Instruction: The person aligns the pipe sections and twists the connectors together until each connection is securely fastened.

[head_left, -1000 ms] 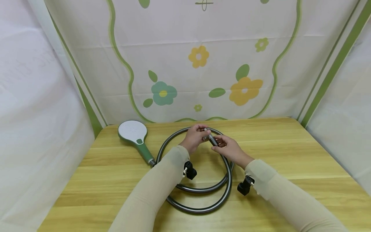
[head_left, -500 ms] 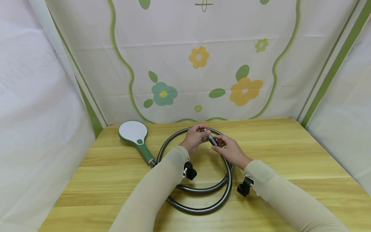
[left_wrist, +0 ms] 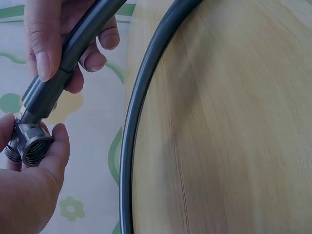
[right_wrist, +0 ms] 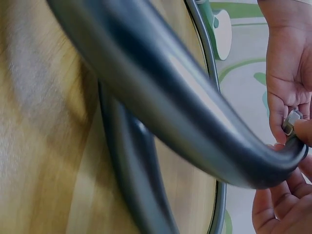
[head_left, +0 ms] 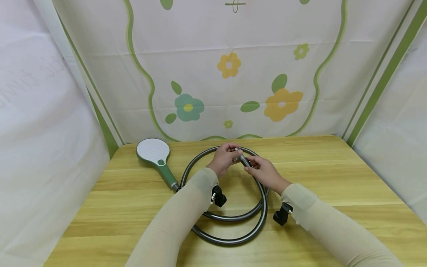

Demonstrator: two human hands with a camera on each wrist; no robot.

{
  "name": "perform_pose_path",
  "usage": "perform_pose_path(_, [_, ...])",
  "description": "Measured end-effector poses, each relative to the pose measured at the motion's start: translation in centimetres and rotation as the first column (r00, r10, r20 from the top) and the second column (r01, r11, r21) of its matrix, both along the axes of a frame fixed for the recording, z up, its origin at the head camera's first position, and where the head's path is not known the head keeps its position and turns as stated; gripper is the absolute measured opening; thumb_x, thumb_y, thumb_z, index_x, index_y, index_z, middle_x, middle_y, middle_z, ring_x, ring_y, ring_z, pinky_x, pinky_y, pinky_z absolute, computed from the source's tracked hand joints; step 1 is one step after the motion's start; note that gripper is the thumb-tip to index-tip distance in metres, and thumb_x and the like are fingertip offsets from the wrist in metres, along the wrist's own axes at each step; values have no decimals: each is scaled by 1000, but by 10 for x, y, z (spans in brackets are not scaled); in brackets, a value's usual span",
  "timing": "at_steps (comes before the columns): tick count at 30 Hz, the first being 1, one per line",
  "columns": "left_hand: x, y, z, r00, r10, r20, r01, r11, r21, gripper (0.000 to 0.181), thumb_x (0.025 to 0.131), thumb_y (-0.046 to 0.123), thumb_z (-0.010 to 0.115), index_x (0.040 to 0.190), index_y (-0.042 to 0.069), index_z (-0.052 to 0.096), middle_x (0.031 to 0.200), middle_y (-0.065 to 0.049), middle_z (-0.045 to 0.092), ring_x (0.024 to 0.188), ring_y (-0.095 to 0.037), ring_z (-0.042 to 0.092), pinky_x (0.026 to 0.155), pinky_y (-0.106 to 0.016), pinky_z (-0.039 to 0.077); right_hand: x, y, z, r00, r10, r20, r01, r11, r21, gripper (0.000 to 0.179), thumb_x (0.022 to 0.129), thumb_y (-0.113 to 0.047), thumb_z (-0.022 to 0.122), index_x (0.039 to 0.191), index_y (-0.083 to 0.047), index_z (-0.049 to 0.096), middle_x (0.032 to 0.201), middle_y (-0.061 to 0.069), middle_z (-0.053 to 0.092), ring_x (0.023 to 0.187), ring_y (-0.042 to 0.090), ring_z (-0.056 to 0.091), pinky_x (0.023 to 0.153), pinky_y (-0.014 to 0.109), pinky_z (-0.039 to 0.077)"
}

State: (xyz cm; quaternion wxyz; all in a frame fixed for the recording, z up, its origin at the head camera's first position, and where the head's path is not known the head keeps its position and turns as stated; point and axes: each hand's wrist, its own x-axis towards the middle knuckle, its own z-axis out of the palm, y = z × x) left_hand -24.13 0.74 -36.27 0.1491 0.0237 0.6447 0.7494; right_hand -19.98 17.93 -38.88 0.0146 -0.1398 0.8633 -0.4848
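Thumb and fingers of my left hand [head_left: 222,161] pinch a small metal tee fitting [left_wrist: 30,144] with threaded openings. The left wrist view shows its neck right at the mouth of a dark sleeve [left_wrist: 46,95] on the hose's end. My right hand [head_left: 267,173] grips the dark grey shower hose [head_left: 230,243] just behind that fitting, thumb along the sleeve. Both hands are above the far part of the table. From there the hose loops down in wide coils, and its other end meets the handle of a green shower head [head_left: 152,151], which lies face up at the left.
The wooden table [head_left: 333,178] bears the coils and the shower head. A white fabric backdrop [head_left: 200,33] with printed flowers stands along its far edge, and plain white fabric [head_left: 40,122] hangs at both sides. Small black cameras [head_left: 282,214] sit at both wrists.
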Motion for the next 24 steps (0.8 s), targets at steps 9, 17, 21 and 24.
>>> perform_pose_path(9, [0,0,-2,1000,-7,4,7,1000,-15,35,94,6,63,128,0,55,104,-8,59,90,-18,61,87,-34,54,0,1,2,996,29,86,-25,998,-53,39,96,-16,60,131,0,55,97,16,63,89,32,64,69,33,51])
perform_pose_path(17, [-1,1,-4,1000,-13,2,13,1000,-19,37,95,6,62,130,-2,53,104,-8,58,90,-18,60,87,-34,54,0,5,3,987,72,145,-64,996,-59,38,99,-18,56,133,-1,53,113,23,61,96,33,63,77,35,52])
perform_pose_path(21, [-1,1,-4,1000,-11,7,11,1000,-16,40,95,6,62,132,-2,51,103,-7,58,89,-17,60,87,-34,54,0,6,3,984,86,155,-77,995,-63,38,100,-19,55,133,-1,53,114,20,61,97,30,63,81,37,52])
perform_pose_path(24, [-2,2,-4,1000,-6,8,6,1000,-19,39,94,7,62,132,-1,52,103,-6,58,89,-16,60,86,-34,55,-1,6,3,982,90,164,-80,995,-68,38,100,-20,54,134,-1,53,113,18,62,97,29,63,82,38,52])
